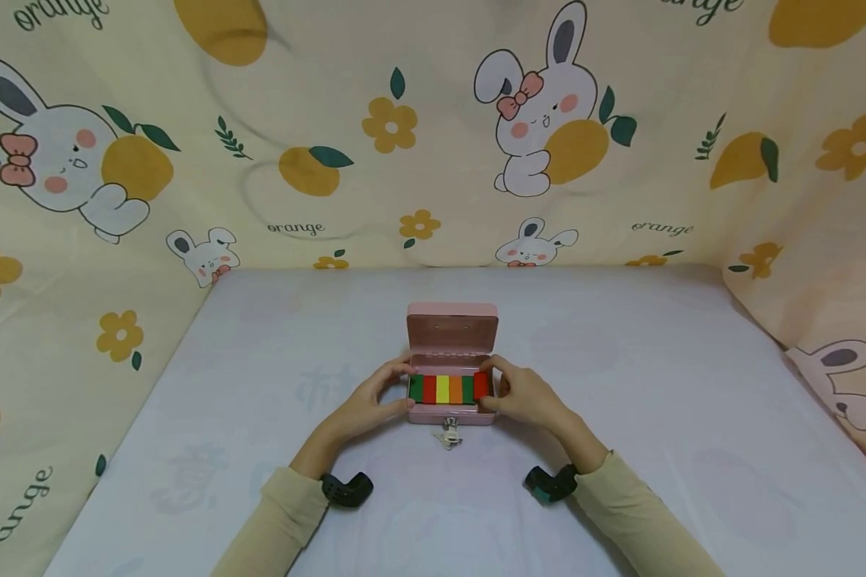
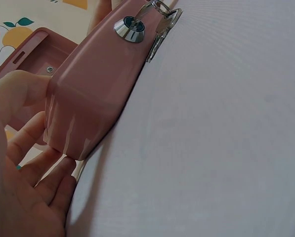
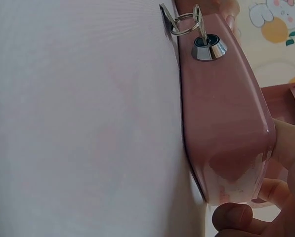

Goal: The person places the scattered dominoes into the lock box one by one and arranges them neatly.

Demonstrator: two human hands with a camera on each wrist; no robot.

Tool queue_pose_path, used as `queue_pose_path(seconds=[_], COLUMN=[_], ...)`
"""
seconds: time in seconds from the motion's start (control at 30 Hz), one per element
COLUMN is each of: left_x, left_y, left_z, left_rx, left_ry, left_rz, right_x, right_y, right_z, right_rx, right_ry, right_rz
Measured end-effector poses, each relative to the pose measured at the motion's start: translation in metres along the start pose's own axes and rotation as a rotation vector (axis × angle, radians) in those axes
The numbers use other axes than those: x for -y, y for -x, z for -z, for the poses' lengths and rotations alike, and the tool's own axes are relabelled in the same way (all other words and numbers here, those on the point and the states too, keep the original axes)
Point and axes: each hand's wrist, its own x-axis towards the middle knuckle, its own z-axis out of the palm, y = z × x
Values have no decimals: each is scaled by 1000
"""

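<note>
An open pink metal cash box [image 1: 451,417] stands on the table, its lid [image 1: 452,328] tipped up at the back. A row of several coloured blocks [image 1: 443,389], green, red, yellow and orange, spans it from side to side. At the left end my left hand [image 1: 366,402] pinches the end green block [image 1: 415,389] between thumb and index finger. My right hand [image 1: 532,396] pinches the red block [image 1: 480,385] at the right end. In both wrist views the thumbs pass over the box's rim, other fingers lie by its end walls, and the blocks are hidden.
On the box's front sits a chrome lock [image 2: 130,29] with a key in it and more keys [image 3: 168,19] on a ring. A white cloth [image 1: 375,521] covers the table. Patterned fabric with rabbits and oranges [image 1: 433,160] hangs behind and at both sides.
</note>
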Motion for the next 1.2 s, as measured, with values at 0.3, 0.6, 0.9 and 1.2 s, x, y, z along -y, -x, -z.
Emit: queue_pose_path(seconds=[0.3, 0.6, 0.9, 1.2], left_x=[-2, -1, 0, -1], left_y=[0, 0, 0, 1], left_z=[0, 1, 0, 1], left_rx=[2, 8, 6, 9], left_ry=[0, 0, -3, 2], left_rz=[1, -20, -3, -18], right_x=[0, 3, 6, 10], right_y=[-1, -3, -4, -5], right_z=[2, 3, 4, 5], right_rx=[19, 30, 43, 58], right_ry=[9, 45, 56, 76], right_rz=[-17, -34, -61, -73])
